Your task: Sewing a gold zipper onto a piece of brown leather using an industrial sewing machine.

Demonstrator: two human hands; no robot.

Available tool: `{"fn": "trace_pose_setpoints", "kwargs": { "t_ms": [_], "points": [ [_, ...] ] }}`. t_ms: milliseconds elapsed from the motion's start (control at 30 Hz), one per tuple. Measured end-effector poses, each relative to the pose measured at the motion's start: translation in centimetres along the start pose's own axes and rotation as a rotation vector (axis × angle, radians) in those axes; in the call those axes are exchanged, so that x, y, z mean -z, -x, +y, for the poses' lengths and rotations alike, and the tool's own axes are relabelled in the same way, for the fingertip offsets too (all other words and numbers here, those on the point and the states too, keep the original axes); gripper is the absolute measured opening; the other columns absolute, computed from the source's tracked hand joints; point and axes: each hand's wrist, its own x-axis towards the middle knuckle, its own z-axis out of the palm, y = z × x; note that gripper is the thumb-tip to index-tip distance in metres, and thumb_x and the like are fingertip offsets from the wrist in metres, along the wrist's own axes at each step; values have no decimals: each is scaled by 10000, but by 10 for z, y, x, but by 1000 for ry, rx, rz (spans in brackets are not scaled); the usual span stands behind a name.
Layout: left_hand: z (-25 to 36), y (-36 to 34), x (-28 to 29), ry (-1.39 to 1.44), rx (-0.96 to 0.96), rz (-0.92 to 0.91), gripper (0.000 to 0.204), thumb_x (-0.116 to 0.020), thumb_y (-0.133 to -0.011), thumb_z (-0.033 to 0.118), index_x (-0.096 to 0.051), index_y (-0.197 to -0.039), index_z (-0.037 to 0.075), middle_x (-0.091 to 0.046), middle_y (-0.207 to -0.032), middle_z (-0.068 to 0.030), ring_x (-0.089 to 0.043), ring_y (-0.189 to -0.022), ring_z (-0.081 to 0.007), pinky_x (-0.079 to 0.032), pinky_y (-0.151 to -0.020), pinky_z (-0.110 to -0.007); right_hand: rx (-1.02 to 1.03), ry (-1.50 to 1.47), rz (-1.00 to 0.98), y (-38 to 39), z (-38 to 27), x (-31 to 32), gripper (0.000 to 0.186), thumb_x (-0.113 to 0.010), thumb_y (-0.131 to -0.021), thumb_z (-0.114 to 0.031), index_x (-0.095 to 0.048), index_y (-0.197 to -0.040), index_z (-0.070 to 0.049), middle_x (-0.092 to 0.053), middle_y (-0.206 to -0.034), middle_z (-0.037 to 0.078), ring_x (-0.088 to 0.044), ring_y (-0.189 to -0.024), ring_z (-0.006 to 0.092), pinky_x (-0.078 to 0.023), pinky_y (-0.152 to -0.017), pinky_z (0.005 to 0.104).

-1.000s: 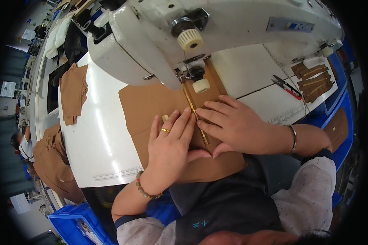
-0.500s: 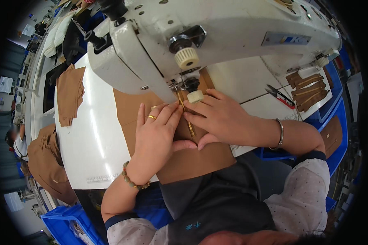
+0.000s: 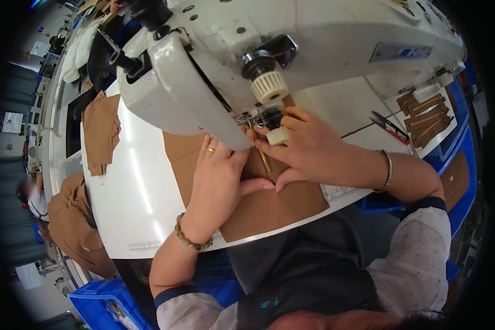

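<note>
A brown fabric panel lies on the white sewing table under the head of a white sewing machine. Along its middle runs a narrow zipper with gold teeth, leading up toward the needle area, which the machine head and a knob partly hide. My left hand rests on the panel left of the zipper, fingers stretched forward and thumb out to the side. On the zipper's right, my right hand presses the fabric with its fingers spread close to the presser foot. The two thumb tips nearly meet below the zipper's end.
Thread snips with red handles lie to the right, beside a pile of brown zipper strips. Brown cut pieces are stacked at the left. More brown fabric hangs past the left edge, above a blue bin.
The panel and both hands have slid a little farther forward toward the needle, and my right fingers reach farther up beside the presser foot. The whole view has shifted slightly.
</note>
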Motion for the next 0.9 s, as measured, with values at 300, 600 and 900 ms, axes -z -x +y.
{"fn": "trace_pose_setpoints", "kwargs": {
  "t_ms": [300, 600, 900],
  "points": [
    [0, -3, 4, -43, 52, -85, 890, -785, -687, 591, -657, -1340, 0, -628, -1409, -138, -547, -1359, -317, -311, -1205, -564, -2, -28, 1, -1, 3, 1, 695, -864, -625, -523, -716, -1106, -44, -640, -1247, 98, -607, -1165, 253, -445, -1038, 422],
    [1, -2, 1, -108, 2, -1, 798, -857, -643, 507, -710, -1222, -22, -603, -1345, -166, -569, -1226, -395, -480, -1010, -469, -4, 3, 9, -2, 4, -1, 676, -859, -630, -526, -715, -1089, -51, -648, -1218, 102, -610, -1176, 258, -443, -1056, 426],
    [6, 11, -10, 0, 52, 76, 735, -851, -665, 434, -713, -1222, -24, -685, -1234, -149, -596, -1305, -392, -497, -1054, -466, -17, -49, -47, 9, -1, -1, 678, -764, -720, -575, -729, -1230, -129, -643, -1307, 56, -598, -1178, 306, -432, -1132, 478]
  ]
}}
